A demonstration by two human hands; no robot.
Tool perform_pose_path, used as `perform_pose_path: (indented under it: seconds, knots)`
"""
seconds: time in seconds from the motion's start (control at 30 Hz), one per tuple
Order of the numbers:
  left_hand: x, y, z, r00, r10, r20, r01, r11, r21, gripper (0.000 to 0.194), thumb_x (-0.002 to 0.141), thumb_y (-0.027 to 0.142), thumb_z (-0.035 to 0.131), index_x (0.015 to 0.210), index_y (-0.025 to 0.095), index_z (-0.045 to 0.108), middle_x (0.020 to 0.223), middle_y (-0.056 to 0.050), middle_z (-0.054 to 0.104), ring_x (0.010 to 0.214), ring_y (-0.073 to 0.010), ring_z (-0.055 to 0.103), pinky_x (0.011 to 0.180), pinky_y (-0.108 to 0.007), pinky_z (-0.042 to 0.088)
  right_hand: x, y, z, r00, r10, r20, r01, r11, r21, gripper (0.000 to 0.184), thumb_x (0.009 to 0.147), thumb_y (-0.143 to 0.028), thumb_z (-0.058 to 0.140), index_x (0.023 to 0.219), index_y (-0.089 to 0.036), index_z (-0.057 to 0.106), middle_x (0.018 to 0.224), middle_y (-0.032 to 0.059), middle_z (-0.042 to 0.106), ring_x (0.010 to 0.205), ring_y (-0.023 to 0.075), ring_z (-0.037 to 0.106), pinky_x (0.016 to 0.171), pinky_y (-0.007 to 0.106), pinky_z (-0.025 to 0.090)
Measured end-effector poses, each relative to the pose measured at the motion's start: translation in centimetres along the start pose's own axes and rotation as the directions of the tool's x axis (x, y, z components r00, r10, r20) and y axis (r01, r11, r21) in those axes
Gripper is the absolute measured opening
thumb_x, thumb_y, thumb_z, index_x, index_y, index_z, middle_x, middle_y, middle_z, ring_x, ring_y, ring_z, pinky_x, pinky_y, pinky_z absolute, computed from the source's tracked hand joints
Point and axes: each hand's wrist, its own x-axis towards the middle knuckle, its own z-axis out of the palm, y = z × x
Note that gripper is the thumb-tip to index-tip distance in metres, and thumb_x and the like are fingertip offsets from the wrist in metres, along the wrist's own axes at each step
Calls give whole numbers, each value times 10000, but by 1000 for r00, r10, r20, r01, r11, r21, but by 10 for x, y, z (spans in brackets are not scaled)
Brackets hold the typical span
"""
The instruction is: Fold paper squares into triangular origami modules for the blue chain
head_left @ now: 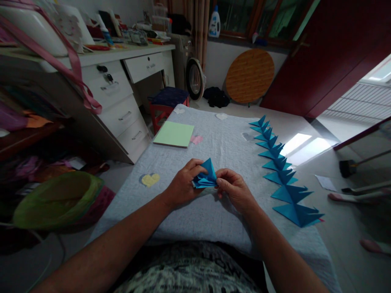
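Above the middle of the cloth-covered table (pixel 195 221), a folded blue origami paper (pixel 208 173) is held between both hands. My left hand (pixel 187 179) grips its left side, with the fingers wrapped over the folds. Thumb and fingertips of my right hand (pixel 233 187) pinch the right corner. A row of several blue origami cranes (pixel 299 213) runs along the table's right edge, wings overlapping. Farther off to the left lies a stack of light green square paper (pixel 175 133).
A white desk with drawers (pixel 117 95) stands at the left, and a lined waste bin (pixel 58 199) sits below it. Past the table's far end are a stool (pixel 169 97), an open washing machine door (pixel 194 79) and a round wooden board (pixel 250 76).
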Motion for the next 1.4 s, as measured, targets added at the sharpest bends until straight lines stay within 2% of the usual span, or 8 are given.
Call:
perform_pose_path:
  seconds: [0.23,0.47,0.67,0.8,0.97,1.2,1.4]
  knots:
    - [0,-1,-1,1000,21,23,-21,1000,-1,307,794,257,766,1068,196,642,1191,-100,585,1104,-240,612,921,-396,552,0,0,0,1000,-3,-2,3,1000,25,253,777,-410,793,822,-198,661,657,-32,597,479,73,524,426,189,485]
    - [-1,-3,-1,996,-23,81,33,992,-119,260,786,282,788,1026,217,712,1034,-50,595,929,-179,623,812,-331,559,1,1,0,1000,2,-1,-2,1000,7,264,779,-417,792,821,-195,655,642,-38,593,459,70,515,408,187,466]
    - [-1,-2,-1,993,-1,115,10,997,-78,236,820,259,749,1051,215,729,1029,-63,618,923,-187,631,817,-333,557,1,3,-1,1000,9,5,-9,1000,15,276,772,-416,802,832,-193,652,649,-42,580,469,72,517,422,192,467]
    - [1,3,-2,991,1,134,9,997,-74,208,842,301,735,1029,210,736,1022,-65,626,921,-190,633,828,-334,556,2,2,-1,1000,9,1,-9,1000,16,285,766,-417,808,823,-193,641,647,-47,575,469,65,510,422,183,450]
    - [1,4,-1,991,26,133,-12,995,-102,286,838,315,742,1103,212,713,1078,-75,619,966,-199,636,858,-341,559,3,3,-2,1000,-10,-14,10,1000,14,283,768,-403,808,836,-202,620,641,-50,580,466,67,503,421,185,441]
    - [-2,-1,0,993,48,107,-29,984,-175,385,803,188,730,1180,209,657,1176,-90,631,1038,-208,642,900,-352,553,3,5,-1,999,18,-41,-19,1000,-13,297,758,-410,806,877,-204,628,646,-46,590,494,73,508,451,186,417]
    - [-2,-2,0,996,43,78,-26,977,-210,420,773,127,696,1182,202,636,1236,-100,635,1130,-230,619,977,-397,513,4,5,-2,998,-16,-65,9,993,-114,251,755,-380,782,850,-203,630,654,-48,566,508,73,465,469,197,369]
